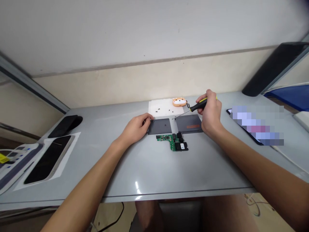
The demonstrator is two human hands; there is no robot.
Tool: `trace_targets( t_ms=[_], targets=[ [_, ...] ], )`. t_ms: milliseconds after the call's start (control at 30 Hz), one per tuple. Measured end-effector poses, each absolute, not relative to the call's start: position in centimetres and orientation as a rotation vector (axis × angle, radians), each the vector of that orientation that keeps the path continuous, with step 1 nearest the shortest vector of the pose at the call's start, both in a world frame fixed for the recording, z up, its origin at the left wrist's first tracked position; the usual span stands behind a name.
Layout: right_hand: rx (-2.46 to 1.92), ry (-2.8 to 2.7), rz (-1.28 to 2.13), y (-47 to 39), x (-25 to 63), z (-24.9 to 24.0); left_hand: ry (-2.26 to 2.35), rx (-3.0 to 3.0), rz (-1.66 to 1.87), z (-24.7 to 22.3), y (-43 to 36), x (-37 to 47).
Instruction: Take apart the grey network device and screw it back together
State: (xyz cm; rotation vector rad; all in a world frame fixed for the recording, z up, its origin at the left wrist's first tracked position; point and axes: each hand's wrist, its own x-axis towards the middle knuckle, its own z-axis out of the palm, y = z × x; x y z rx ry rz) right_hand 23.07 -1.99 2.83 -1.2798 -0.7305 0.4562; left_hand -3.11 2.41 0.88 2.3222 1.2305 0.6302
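Note:
My right hand (211, 111) is closed round the black and yellow handle of a screwdriver (196, 105). The thin shaft slants down to the left, and its tip is by a tiny dark piece, perhaps a screw, at the gap between two flat dark grey casing panels. At the left panel (159, 126), my left hand (137, 128) grips the left edge with bent fingers. The right panel (188, 123) bears an orange-brown label and a row of slots, and lies beside my right wrist. Just in front of both panels is a green circuit board (172, 141) with black components.
Several small dark screws (158, 110) lie on a white sheet (154, 104) at the back, beside an orange animal-faced case (179, 102). A lit phone (256, 125) is at the right, a dark-screened phone (49, 159) at the left. A black cylinder (274, 69) leans at the back right.

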Motion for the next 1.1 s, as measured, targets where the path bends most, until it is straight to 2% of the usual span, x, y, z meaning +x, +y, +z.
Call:
trace_targets(
  t_ms=[467, 1100],
  targets=[
    [-1.311, -0.673, 0.472, -2.3, 22.7, 3.9, 1.234, 2.314, 0.625, 0.9, 2.4, -3.1],
    [-1.308, -0.841, 0.322, -2.5, 23.4, 3.6, 1.217, 2.334, 0.587, 1.3, 2.3, -3.1]
  ],
)
